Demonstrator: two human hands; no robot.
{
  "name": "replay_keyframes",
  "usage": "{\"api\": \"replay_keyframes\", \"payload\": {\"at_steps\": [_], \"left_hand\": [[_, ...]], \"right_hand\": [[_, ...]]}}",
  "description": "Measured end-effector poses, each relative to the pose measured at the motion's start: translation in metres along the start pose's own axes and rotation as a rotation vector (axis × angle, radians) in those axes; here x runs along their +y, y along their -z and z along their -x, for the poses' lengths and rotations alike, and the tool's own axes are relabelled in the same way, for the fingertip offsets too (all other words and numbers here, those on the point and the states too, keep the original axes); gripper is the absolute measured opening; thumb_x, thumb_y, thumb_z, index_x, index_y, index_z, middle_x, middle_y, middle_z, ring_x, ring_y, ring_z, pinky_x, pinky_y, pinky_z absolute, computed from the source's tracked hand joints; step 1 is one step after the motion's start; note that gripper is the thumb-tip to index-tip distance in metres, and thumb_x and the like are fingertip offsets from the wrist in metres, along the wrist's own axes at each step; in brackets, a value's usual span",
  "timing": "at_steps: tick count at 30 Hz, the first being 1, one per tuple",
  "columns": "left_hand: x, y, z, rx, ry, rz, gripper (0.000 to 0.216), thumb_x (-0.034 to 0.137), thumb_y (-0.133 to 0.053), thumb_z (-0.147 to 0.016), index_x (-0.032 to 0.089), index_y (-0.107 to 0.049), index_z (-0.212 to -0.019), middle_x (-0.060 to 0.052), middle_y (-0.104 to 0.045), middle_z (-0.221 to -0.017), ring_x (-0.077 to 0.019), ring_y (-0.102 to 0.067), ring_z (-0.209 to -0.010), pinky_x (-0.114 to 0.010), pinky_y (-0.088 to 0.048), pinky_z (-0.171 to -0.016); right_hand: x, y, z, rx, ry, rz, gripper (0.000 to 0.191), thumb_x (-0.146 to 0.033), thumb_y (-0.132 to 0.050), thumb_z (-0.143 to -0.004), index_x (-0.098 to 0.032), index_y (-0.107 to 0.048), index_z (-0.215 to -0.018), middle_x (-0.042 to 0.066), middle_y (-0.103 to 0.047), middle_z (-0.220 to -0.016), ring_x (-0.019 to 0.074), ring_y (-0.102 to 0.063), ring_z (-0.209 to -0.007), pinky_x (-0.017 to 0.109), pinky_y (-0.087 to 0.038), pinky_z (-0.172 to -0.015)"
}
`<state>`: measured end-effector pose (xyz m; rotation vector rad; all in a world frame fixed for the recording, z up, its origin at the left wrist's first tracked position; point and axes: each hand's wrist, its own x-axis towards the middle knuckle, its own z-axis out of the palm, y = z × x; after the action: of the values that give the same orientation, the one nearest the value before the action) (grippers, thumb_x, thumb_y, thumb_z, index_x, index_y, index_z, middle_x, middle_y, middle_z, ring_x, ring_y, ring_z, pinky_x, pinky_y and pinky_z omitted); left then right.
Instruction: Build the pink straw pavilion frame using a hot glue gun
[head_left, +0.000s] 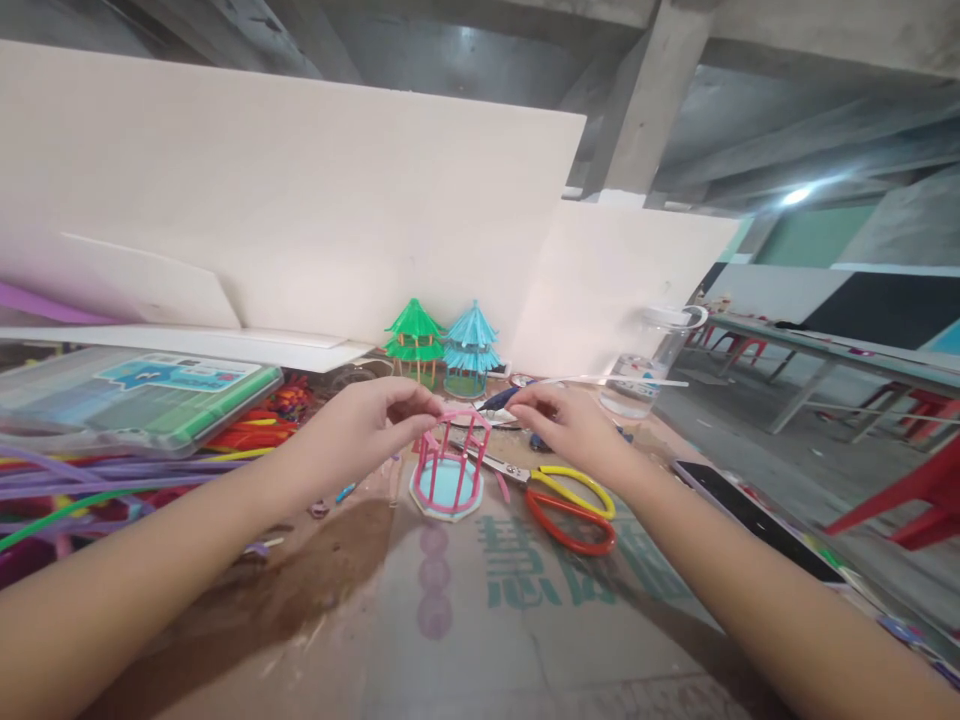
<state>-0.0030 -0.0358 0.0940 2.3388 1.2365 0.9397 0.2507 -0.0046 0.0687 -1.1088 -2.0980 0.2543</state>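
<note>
A small pink model frame (452, 455) with upright posts and rings stands on a light-blue, many-sided base (447, 488). My left hand (375, 425) pinches at its upper left rim. To the right of the frame, my right hand (566, 425) has thumb and forefinger pressed together; whatever lies between them is too small to make out. Just beyond those fingertips is a dark, pointed tool (499, 399). Scissors (570, 500) with one yellow and one red handle lie below my right hand, blades towards the frame.
Behind stand a green model pavilion (415, 340) and a blue one (471, 345). A clear plastic case (135, 395) and coloured strips (135, 485) crowd the left. At right are a transparent jar (637, 375), a thin white stick (637, 381) and a phone (757, 520). White boards (300, 200) rise behind.
</note>
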Motion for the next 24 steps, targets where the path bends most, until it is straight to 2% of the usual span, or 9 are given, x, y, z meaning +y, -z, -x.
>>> {"api": "replay_keyframes", "payload": {"at_steps": [2,5,9,14,19,24], "left_hand": [[0.007,-0.004,0.004,-0.003,-0.029,-0.008,0.024,0.042,-0.054,-0.083,0.022,-0.064,-0.093,-0.002,-0.071,-0.092,-0.0194,-0.065,-0.083,-0.030,-0.050,-0.076],[0.016,-0.008,0.008,0.003,-0.071,-0.019,0.022,0.039,-0.053,-0.083,0.022,-0.059,-0.095,-0.002,-0.069,-0.092,-0.0198,-0.065,-0.083,-0.031,-0.051,-0.075],[0.021,-0.009,0.010,-0.015,-0.119,-0.053,0.020,0.038,-0.051,-0.083,0.022,-0.059,-0.094,-0.004,-0.069,-0.092,-0.0208,-0.065,-0.085,-0.031,-0.051,-0.075],[0.019,-0.007,0.008,-0.011,-0.144,-0.051,0.020,0.038,-0.052,-0.083,0.022,-0.058,-0.093,-0.003,-0.069,-0.090,-0.0201,-0.064,-0.085,-0.032,-0.051,-0.077],[0.012,-0.004,0.005,-0.010,-0.147,-0.037,0.022,0.039,-0.052,-0.085,0.021,-0.058,-0.096,-0.002,-0.067,-0.090,-0.0185,-0.064,-0.083,-0.031,-0.050,-0.077],[0.001,0.000,0.000,-0.011,-0.173,-0.034,0.025,0.040,-0.054,-0.089,0.022,-0.057,-0.106,-0.001,-0.066,-0.094,-0.0170,-0.063,-0.087,-0.029,-0.049,-0.078]], "right_hand": [[-0.017,0.001,0.005,0.059,0.084,-0.015,0.018,-0.026,-0.054,-0.090,-0.018,-0.070,-0.086,0.005,-0.071,-0.082,0.0160,-0.062,-0.073,0.027,-0.046,-0.066],[-0.037,-0.004,0.014,0.061,0.233,-0.028,0.016,-0.025,-0.055,-0.092,-0.019,-0.069,-0.092,0.004,-0.070,-0.083,0.0151,-0.061,-0.073,0.026,-0.045,-0.065],[-0.044,-0.014,0.018,0.095,0.368,-0.009,0.014,-0.026,-0.057,-0.094,-0.019,-0.068,-0.090,0.003,-0.065,-0.077,0.0137,-0.058,-0.071,0.025,-0.043,-0.065],[-0.045,-0.019,0.012,0.114,0.384,0.036,0.010,-0.024,-0.059,-0.093,-0.019,-0.067,-0.090,0.003,-0.064,-0.077,0.0148,-0.059,-0.073,0.026,-0.043,-0.066],[-0.051,-0.018,-0.001,0.027,0.493,0.122,0.011,-0.014,-0.058,-0.092,-0.017,-0.067,-0.087,0.006,-0.066,-0.088,0.0167,-0.061,-0.085,0.028,-0.046,-0.074],[-0.055,-0.015,-0.003,-0.011,0.419,0.180,0.010,-0.012,-0.058,-0.090,-0.016,-0.066,-0.085,0.005,-0.066,-0.083,0.0174,-0.061,-0.084,0.029,-0.046,-0.076]]}}
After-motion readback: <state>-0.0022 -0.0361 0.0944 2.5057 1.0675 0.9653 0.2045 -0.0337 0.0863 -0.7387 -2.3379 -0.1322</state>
